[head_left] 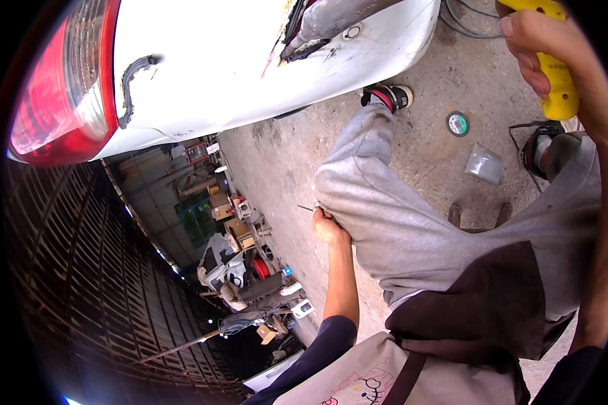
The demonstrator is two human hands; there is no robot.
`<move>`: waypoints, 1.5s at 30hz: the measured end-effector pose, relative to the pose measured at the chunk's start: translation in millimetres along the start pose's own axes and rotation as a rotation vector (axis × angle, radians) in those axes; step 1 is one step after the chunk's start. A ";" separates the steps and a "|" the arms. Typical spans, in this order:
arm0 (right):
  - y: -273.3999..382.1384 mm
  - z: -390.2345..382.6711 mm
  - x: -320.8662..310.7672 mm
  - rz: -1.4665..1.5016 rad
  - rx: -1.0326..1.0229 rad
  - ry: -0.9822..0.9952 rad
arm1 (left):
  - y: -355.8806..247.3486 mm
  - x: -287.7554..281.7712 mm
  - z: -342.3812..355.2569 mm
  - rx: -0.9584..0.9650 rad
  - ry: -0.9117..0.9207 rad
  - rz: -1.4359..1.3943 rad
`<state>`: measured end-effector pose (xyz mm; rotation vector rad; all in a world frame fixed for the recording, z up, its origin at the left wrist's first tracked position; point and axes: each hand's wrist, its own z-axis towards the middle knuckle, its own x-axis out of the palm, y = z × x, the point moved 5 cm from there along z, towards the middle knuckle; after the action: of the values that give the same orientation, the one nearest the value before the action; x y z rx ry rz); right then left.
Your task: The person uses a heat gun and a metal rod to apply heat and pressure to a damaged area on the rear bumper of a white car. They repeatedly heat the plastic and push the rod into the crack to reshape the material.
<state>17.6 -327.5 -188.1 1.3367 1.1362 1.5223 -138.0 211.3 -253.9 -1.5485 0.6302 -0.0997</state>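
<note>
My left hand [331, 228] is closed beside my left knee, holding a thin dark rod [305, 208] whose tip points out past the fingers. The rest of the rod is hidden in the hand, so its kind does not show. At the upper right, my right hand [546, 42] wraps round the handle of a yellow tool [559, 88]; part of it runs out of view. In front of me is a white car bumper [209, 74]. A curved black, rough-edged seam [132, 84] marks it near the red and clear tail light [67, 84]. A second dark, torn-looking split [307, 48] lies farther right.
On the concrete floor [277, 162] lie a round disc [458, 124] with a green label and a clear plastic bag [484, 165]. A grey cable [467, 25] curls at the top right. Boxes [240, 233] and assorted clutter line the left side near a metal-barred roof or wall [108, 270].
</note>
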 end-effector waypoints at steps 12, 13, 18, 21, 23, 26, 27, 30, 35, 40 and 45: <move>6.0 2.5 2.3 -0.001 -0.019 0.019 | 0.9 -0.3 1.7 -0.003 0.034 -0.006; 7.3 2.2 1.5 -0.003 -0.017 0.018 | 1.2 1.4 1.2 -0.008 0.030 0.003; 8.7 7.2 5.3 0.022 -0.040 0.057 | 2.2 -9.6 1.8 0.025 -0.022 -0.002; 24.3 -4.5 0.1 0.007 -0.027 0.007 | 5.3 7.1 1.4 -0.007 0.069 -0.035; 20.1 0.0 0.8 0.027 -0.047 0.032 | 0.2 3.6 -2.1 0.002 0.056 -0.041; 20.4 1.9 -0.7 0.038 -0.059 0.049 | -4.4 1.2 -6.6 -0.003 0.041 0.002; 23.3 0.4 3.4 0.041 -0.068 0.056 | -2.3 1.0 -4.4 -0.008 0.051 -0.012; 26.8 1.1 2.3 0.059 -0.080 0.061 | -0.9 1.1 -3.4 -0.015 0.054 -0.025; 33.2 -2.6 5.3 0.107 -0.115 0.074 | 0.9 1.6 -1.7 0.012 0.043 -0.035; 33.9 -0.7 11.5 0.145 -0.144 0.103 | 0.0 -1.9 -2.6 0.017 0.010 -0.029; 36.6 -3.3 10.3 0.178 -0.162 0.122 | 2.4 -1.1 -0.9 0.014 0.014 -0.053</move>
<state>12.9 -328.3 -150.2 1.2765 0.9638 1.8059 -140.0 211.1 -255.8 -1.5526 0.5984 -0.1548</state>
